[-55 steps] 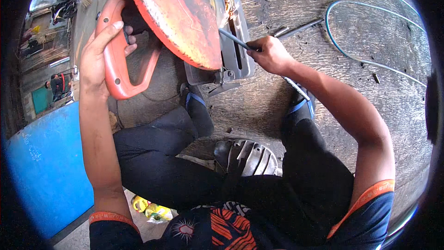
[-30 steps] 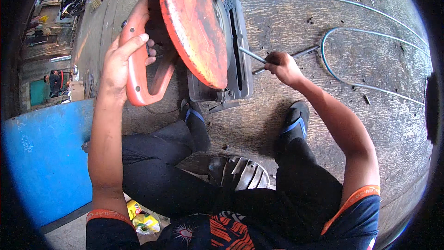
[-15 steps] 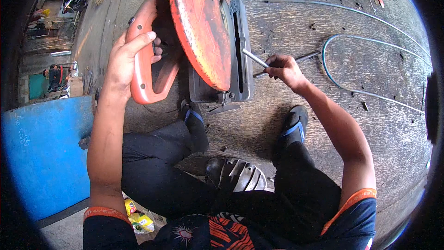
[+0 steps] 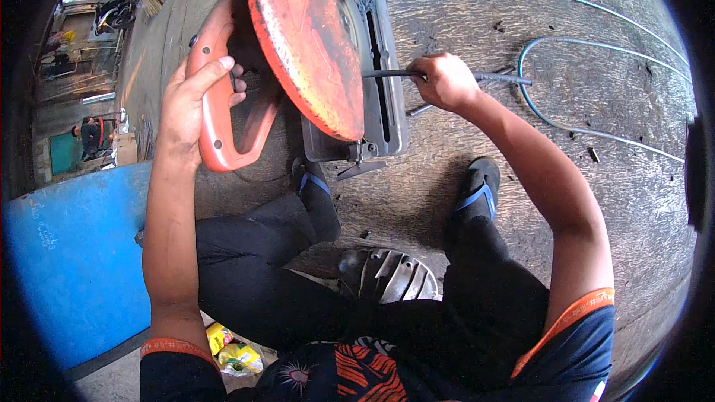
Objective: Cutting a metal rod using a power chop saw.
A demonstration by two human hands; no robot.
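Floor (image 4: 402, 197), grain-streaked and scuffed, underlying the cut-off saw (image 4: 309, 52), the landmark for all positions. Blue panel (image 4: 74, 260), smooth and sheet-like, lower left of the saw. The saw itself combines a chipped orange disc-shaped guard, a slotted grey metal base and a closed-loop handle (image 4: 217, 126). Bluish tube or cable (image 4: 573, 130), thin and curved, well to the saw's right. Finned metal casting (image 4: 398, 275), ribbed and rounded, below the saw. Left hand (image 4: 182, 108) curled around the handle; right hand (image 4: 447, 80), just right of the saw, closed on a slender dark rod (image 4: 391, 73), whose left end reaches the guard's edge; contact with the blade cannot be told. Second rod (image 4: 421, 111), partly hidden, beside the base.
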